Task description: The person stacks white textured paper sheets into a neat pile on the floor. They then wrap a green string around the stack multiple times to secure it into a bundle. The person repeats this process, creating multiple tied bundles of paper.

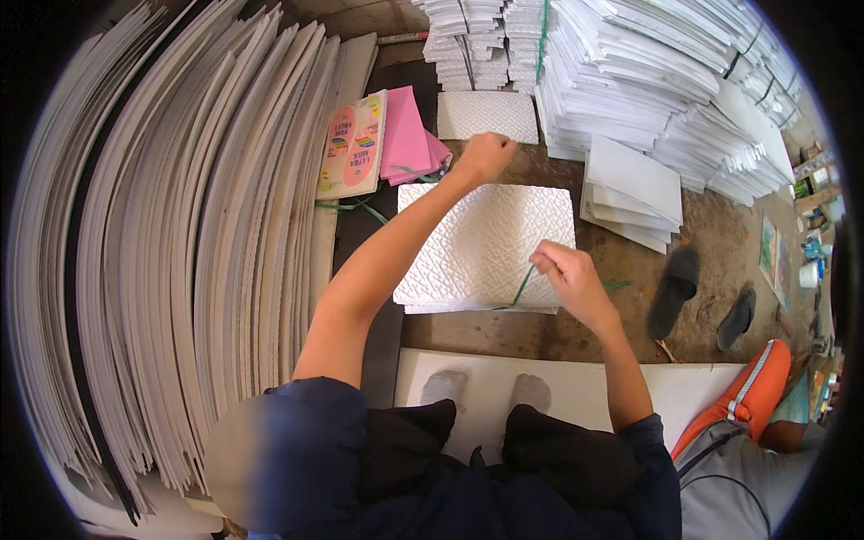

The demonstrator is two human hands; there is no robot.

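While in the head view a white embossed rectangular stack is lying before grey-socked feet, the right hand is pinching a thin green strap; the left hand is curling its fingers near the far edge, around what, I cannot tell. Uneven pulling could be denting edges or slipping the strap sideways.

Left arm extended, left hand curled; right fingers pinched.
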